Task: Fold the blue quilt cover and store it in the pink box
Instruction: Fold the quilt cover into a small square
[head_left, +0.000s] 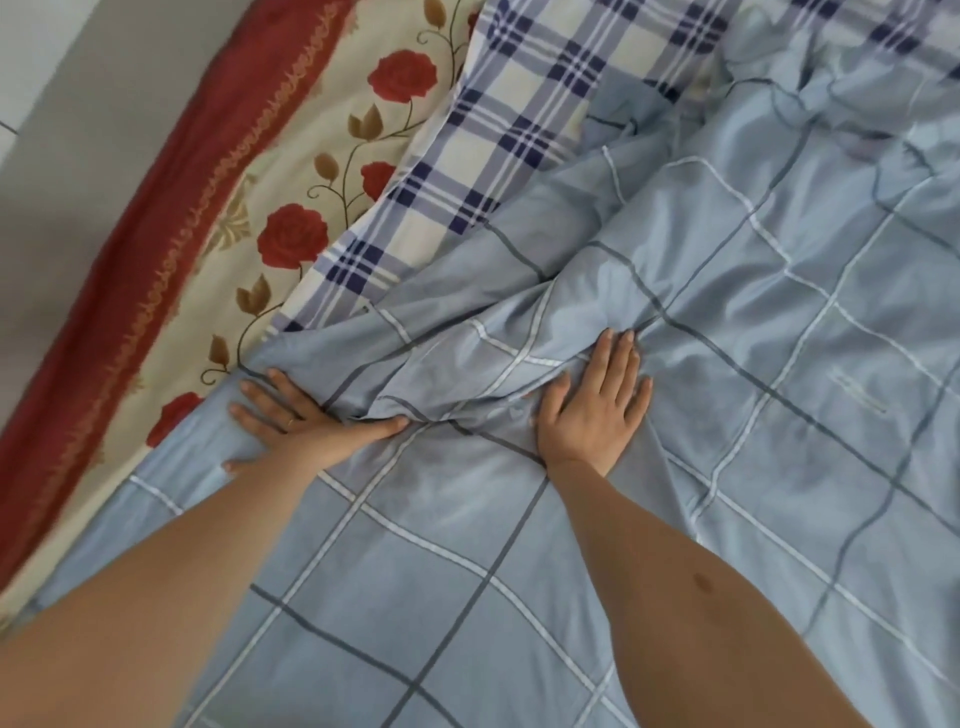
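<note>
- Blue quilt cover (779, 364), light blue with a white and grey grid, lies spread out and fills most of the view from the bottom to the upper right.
- It is flat and smooth near the person. A bunched ridge of folds (467, 332) runs across the middle, with more crumpling at the top right.
- Left hand (291, 421): palm down on the cover's left edge, fingers straight and spread, thumb pointing right at the foot of the ridge. It presses and grips nothing. There is a ring (290, 424) on one finger.
- Right hand (592, 410): also flat on the cover, fingers straight and slightly apart, tips touching the ridge. It holds nothing.
- The hands are apart, with the low end of the ridge between them. Both forearms are bare.
- A navy and cream plaid sheet (519, 119) shows under the cover at the top centre.
- A cream floral sheet (332, 171) with red roses and a red border lies left of the plaid.
- Grey floor (78, 130) at far upper left.
</note>
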